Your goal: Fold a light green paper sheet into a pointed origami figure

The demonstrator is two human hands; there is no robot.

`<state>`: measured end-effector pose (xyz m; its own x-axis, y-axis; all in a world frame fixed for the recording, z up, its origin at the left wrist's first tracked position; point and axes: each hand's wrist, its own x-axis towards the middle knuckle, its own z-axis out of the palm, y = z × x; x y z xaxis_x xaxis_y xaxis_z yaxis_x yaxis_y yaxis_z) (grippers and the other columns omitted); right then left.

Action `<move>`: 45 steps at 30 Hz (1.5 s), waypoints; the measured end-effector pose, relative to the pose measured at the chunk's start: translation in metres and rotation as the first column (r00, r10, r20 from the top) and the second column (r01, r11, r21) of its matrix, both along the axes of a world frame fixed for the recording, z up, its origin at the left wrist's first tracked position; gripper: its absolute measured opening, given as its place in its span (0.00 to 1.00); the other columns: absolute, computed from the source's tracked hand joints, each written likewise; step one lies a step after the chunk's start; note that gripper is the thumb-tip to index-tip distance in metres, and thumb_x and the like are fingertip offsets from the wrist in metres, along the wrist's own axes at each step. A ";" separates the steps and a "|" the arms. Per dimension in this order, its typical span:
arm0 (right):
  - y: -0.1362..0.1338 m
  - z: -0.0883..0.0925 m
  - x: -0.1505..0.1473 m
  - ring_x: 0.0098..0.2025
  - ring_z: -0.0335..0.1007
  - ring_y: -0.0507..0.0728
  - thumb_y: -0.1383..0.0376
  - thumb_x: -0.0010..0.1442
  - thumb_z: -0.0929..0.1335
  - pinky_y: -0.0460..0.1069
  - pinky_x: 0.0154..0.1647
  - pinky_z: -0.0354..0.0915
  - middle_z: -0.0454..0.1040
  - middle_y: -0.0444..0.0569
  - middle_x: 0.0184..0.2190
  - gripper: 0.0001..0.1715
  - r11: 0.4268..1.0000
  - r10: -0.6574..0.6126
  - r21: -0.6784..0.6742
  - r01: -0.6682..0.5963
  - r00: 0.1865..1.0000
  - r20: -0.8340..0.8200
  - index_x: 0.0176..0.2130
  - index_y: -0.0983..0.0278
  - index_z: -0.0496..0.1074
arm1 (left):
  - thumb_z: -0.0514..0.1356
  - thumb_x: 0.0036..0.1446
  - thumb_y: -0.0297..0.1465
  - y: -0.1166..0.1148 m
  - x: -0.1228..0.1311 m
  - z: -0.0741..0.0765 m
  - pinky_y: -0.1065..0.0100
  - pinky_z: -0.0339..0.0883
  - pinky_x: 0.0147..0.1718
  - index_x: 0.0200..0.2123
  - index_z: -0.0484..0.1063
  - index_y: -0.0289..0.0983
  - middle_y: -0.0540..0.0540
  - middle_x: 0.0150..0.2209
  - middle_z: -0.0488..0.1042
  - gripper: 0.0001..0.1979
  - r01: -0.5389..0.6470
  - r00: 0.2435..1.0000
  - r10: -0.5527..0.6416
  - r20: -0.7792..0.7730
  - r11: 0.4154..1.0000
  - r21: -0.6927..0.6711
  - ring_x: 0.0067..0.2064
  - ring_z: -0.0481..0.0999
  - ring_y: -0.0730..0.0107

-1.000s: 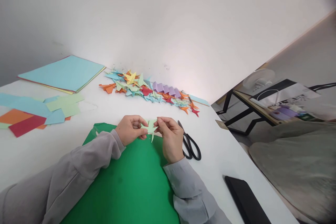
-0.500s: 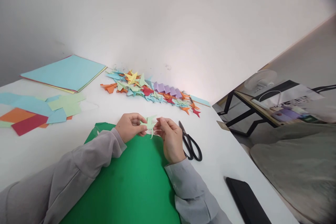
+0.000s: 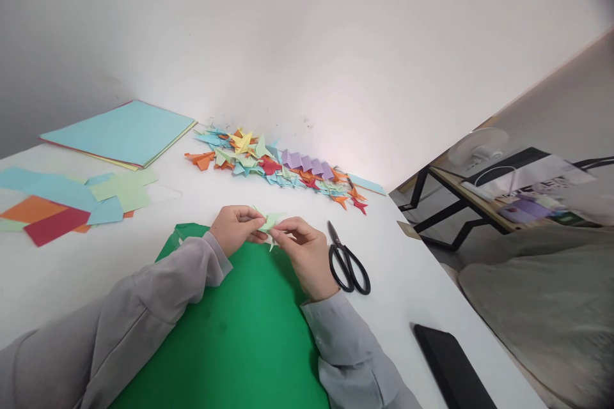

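A small pale green folded paper figure (image 3: 271,221) with pointed ends is pinched between my two hands, just over the far edge of a green sheet (image 3: 230,339). My left hand (image 3: 235,230) grips its left side between thumb and fingers. From the right, my right hand (image 3: 307,252) pinches it with thumb and forefinger. Part of the figure is hidden behind my fingers. Black-handled scissors (image 3: 346,262) lie beside my right hand, blades pointing away from me.
Folded paper figures (image 3: 268,166) in many colours are heaped along the wall. Large paper sheets (image 3: 125,131) are stacked at the back left, with cut paper pieces (image 3: 57,220) nearer. A black flat object (image 3: 451,364) lies front right, and a low shelf (image 3: 480,198) stands beyond the table.
My right hand has moved slightly left, its fingers now closer to my left hand on the pale green figure. The figure has turned and tilted a little.
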<state>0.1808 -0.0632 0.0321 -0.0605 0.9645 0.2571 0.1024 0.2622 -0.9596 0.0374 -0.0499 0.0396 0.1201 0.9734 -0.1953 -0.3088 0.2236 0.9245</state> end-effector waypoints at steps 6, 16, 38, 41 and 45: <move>-0.003 0.001 -0.002 0.30 0.64 0.53 0.65 0.47 0.71 0.46 0.24 0.62 0.67 0.45 0.28 0.02 0.995 0.028 0.088 -0.040 0.991 0.127 0.27 0.59 0.75 | 0.67 0.36 0.21 0.001 -0.001 0.000 0.70 0.72 0.23 0.24 0.71 0.29 0.49 0.16 0.72 0.08 -0.074 0.995 0.077 0.068 0.996 -0.047 0.19 0.74 0.71; -0.004 0.000 -0.003 0.32 0.65 0.53 0.66 0.48 0.70 0.46 0.26 0.63 0.69 0.45 0.30 0.05 0.994 -0.001 0.108 -0.010 0.995 0.098 0.31 0.60 0.73 | 0.67 0.35 0.18 -0.001 -0.001 0.004 0.69 0.73 0.26 0.26 0.69 0.28 0.48 0.17 0.72 0.11 -0.070 0.979 0.085 0.183 0.994 -0.087 0.20 0.74 0.71; -0.001 -0.003 0.001 0.32 0.66 0.53 0.67 0.51 0.68 0.46 0.26 0.62 0.69 0.45 0.28 0.02 0.989 -0.070 0.137 0.056 0.993 0.098 0.29 0.61 0.72 | 0.65 0.34 0.21 -0.002 -0.001 0.005 0.70 0.72 0.27 0.20 0.74 0.31 0.48 0.16 0.73 0.04 0.041 0.999 -0.039 -0.019 0.985 0.169 0.22 0.74 0.72; -0.002 -0.002 0.001 0.33 0.66 0.53 0.67 0.52 0.68 0.45 0.26 0.62 0.69 0.45 0.30 0.02 0.983 -0.043 0.185 0.019 0.991 0.129 0.30 0.60 0.72 | 0.65 0.34 0.22 -0.002 -0.002 0.003 0.69 0.72 0.27 0.20 0.74 0.30 0.48 0.16 0.74 0.05 0.041 0.999 -0.045 0.025 0.990 0.133 0.22 0.74 0.72; -0.003 -0.001 0.002 0.33 0.65 0.52 0.67 0.52 0.68 0.45 0.26 0.62 0.69 0.45 0.30 0.03 0.973 -0.035 0.231 -0.002 0.987 0.157 0.30 0.60 0.72 | 0.67 0.33 0.23 -0.001 -0.002 0.000 0.67 0.73 0.28 0.23 0.75 0.30 0.47 0.17 0.74 0.08 0.040 0.997 -0.047 0.067 0.995 0.095 0.22 0.74 0.72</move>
<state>0.1827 -0.0658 0.0313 -0.1031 0.8816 0.4606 0.2545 0.4710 -0.8446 0.0356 -0.0513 0.0397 0.1727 0.9805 -0.0939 -0.3643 0.1522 0.9188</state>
